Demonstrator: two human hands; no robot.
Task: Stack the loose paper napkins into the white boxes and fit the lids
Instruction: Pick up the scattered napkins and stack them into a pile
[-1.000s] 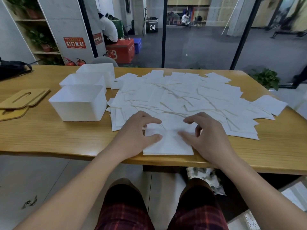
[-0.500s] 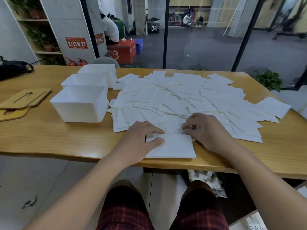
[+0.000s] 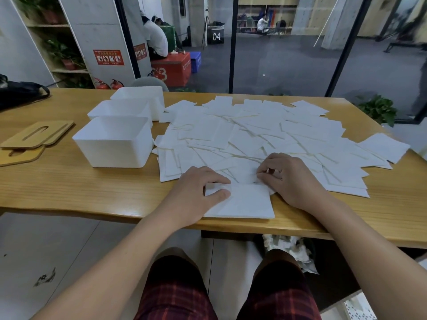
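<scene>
While a small squared stack of napkins point(image 3: 240, 202) lies at the near edge of the wooden table point(image 3: 69, 188), both hands rest at its far corners. The left hand point(image 3: 198, 188) sits on the stack's left end, thumb laid flat across the top sheet and fingers curled over the far left corner, gripping the stack. The right hand point(image 3: 288, 179) is at the stack's far right corner, its fingers bent and pinching a napkin edge there, where the stack meets the spread.

Just beyond the stack, the loose napkins point(image 3: 254, 135) cover the middle and right of the table in an overlapping scatter, reaching almost to the far edge. To the left of that scatter stand three open white boxes point(image 3: 115, 144) in a row running away from the person, the nearest well apart from the left hand. Farther left, two wooden lids point(image 3: 37, 135) with slots lie overlapping and flat on the tabletop. At the far left edge a black bag point(image 3: 20, 93) rests on the table.
</scene>
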